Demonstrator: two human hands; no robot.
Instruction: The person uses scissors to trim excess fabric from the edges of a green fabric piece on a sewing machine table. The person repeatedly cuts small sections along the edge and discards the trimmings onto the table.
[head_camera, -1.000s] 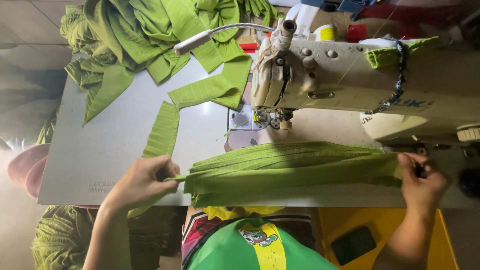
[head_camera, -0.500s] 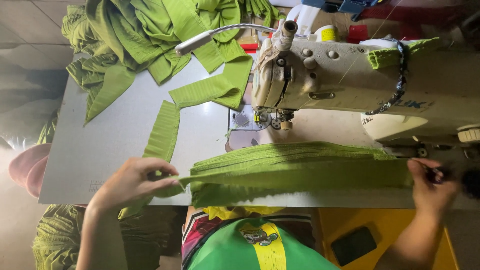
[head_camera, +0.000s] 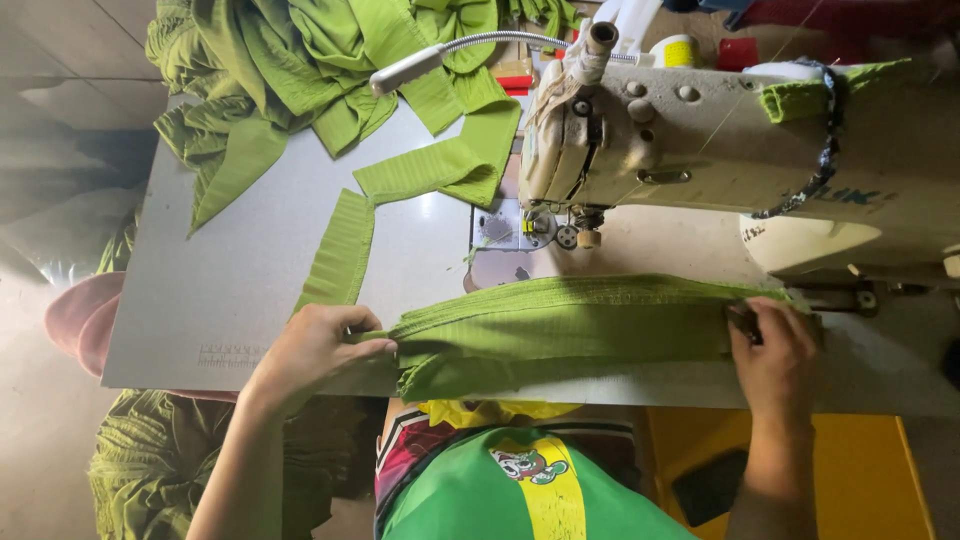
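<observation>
Across the table (head_camera: 200, 300), below the sewing machine (head_camera: 720, 150), lies a folded green strip bundle (head_camera: 570, 325). Left hand (head_camera: 315, 350) pinches its left end, fingers closed; right hand (head_camera: 775, 350) clamps the right end, forearm straight.

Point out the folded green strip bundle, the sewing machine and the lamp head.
Strip bundle (head_camera: 570, 325), head view: middle of the top fold.
Sewing machine (head_camera: 700, 130), head view: middle of its cream arm.
Lamp head (head_camera: 405, 72), head view: middle of the grey head.
</observation>
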